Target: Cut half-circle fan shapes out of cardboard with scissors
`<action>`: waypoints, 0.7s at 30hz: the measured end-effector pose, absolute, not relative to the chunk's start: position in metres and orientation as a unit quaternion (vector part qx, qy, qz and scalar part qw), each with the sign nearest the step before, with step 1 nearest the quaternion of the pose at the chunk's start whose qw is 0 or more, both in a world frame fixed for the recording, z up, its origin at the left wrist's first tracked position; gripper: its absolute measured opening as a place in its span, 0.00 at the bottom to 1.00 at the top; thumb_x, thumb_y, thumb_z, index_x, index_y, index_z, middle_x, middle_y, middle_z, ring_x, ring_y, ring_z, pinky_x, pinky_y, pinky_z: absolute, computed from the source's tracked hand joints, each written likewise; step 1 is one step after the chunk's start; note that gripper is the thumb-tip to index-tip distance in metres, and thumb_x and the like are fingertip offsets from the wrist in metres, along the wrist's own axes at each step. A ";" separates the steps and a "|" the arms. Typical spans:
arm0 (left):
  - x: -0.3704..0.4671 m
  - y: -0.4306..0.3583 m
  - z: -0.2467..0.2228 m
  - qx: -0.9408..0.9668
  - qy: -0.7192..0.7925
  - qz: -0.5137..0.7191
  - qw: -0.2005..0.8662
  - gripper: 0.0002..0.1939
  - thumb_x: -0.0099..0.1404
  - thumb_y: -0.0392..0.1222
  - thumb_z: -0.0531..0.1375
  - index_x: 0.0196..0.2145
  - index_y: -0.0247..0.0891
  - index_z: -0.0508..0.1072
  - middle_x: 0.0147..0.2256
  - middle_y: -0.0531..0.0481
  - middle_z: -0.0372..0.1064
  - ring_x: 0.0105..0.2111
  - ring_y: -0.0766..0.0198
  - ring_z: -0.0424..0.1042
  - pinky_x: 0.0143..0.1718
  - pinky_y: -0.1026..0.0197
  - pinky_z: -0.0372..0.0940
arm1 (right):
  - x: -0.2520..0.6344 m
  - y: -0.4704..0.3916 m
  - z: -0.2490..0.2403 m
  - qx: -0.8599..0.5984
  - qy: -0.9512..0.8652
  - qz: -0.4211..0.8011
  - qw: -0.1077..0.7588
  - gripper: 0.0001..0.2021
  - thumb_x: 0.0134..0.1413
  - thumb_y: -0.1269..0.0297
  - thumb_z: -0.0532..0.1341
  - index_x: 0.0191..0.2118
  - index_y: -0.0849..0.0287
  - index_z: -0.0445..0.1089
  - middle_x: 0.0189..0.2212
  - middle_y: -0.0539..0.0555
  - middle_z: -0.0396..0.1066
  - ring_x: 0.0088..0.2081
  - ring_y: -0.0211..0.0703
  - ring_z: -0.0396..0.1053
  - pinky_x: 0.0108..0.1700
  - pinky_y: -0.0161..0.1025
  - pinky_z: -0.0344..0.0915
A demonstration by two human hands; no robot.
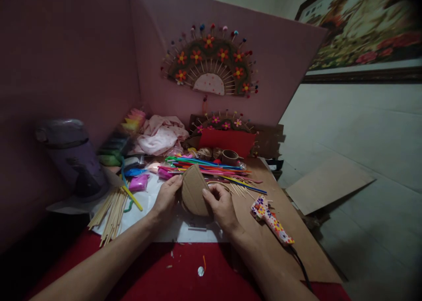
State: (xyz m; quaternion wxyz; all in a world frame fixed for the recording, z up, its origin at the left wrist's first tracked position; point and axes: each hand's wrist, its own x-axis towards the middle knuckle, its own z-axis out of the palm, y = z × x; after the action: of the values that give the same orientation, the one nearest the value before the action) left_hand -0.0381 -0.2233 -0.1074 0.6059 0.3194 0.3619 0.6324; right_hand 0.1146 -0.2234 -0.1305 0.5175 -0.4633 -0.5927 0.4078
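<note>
A half-round piece of brown cardboard [195,191] is held up, tilted, over the table. My left hand [167,196] grips its upper left edge, fingers partly behind it. On the right side, my right hand [221,204] pinches the cardboard between thumb and fingers. Just behind lie bright pipe cleaners [211,163] in many colours and thin wooden sticks [242,187]. Beneath the hands is a white sheet [184,226]. A flower-patterned glue gun [272,222] rests to the right of my right hand.
Bamboo sticks [112,211] lie at left near a purple container [74,160]. Pink cloth [165,133], a red card [227,142] and a tape roll [230,156] sit at the back. A decorated fan [209,65] hangs on the pink panel. The glue gun's cord [301,266] runs off the front.
</note>
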 end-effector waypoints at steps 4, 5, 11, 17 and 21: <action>-0.033 -0.229 -0.105 0.307 0.331 0.626 0.636 0.20 0.51 0.50 0.67 0.37 0.34 0.74 0.32 0.48 0.75 0.30 0.62 0.72 0.31 0.62 0.65 | 0.113 -0.226 -0.133 -0.453 -0.595 0.408 0.523 0.12 0.51 0.55 0.60 0.30 0.57 0.63 0.25 0.48 0.65 0.28 0.38 0.62 0.31 0.34 0.59; -0.031 -0.231 -0.104 0.300 0.326 0.622 0.646 0.21 0.52 0.51 0.67 0.38 0.34 0.73 0.32 0.47 0.74 0.30 0.61 0.72 0.31 0.62 0.66 | 0.112 -0.227 -0.133 -0.453 -0.599 0.404 0.523 0.11 0.52 0.55 0.60 0.32 0.57 0.63 0.26 0.48 0.66 0.29 0.39 0.63 0.31 0.34 0.60; -0.030 -0.237 -0.102 0.294 0.335 0.606 0.659 0.19 0.52 0.49 0.67 0.38 0.36 0.71 0.29 0.50 0.72 0.26 0.63 0.71 0.27 0.62 0.66 | 0.106 -0.232 -0.136 -0.447 -0.594 0.421 0.520 0.11 0.54 0.55 0.59 0.36 0.57 0.61 0.30 0.51 0.69 0.32 0.42 0.68 0.33 0.36 0.64; -0.033 -0.233 -0.108 0.299 0.346 0.611 0.646 0.18 0.53 0.49 0.66 0.38 0.37 0.70 0.28 0.52 0.71 0.25 0.64 0.70 0.25 0.63 0.64 | 0.103 -0.239 -0.131 -0.395 -0.550 0.534 0.506 0.19 0.49 0.55 0.64 0.44 0.57 0.60 0.38 0.57 0.72 0.36 0.46 0.72 0.35 0.40 0.68; -0.034 -0.230 -0.109 0.300 0.334 0.619 0.644 0.17 0.53 0.49 0.66 0.37 0.36 0.71 0.29 0.51 0.72 0.26 0.64 0.70 0.27 0.63 0.64 | 0.105 -0.238 -0.127 -0.402 -0.538 0.529 0.519 0.20 0.48 0.54 0.63 0.43 0.59 0.62 0.38 0.58 0.73 0.37 0.49 0.73 0.35 0.41 0.68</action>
State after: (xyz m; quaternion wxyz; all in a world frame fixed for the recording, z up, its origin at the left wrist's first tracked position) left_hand -0.0343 -0.2298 -0.1091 0.6444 0.2999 0.3343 0.6189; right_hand 0.1045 -0.2376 -0.1268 0.5186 -0.4024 -0.5379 0.5290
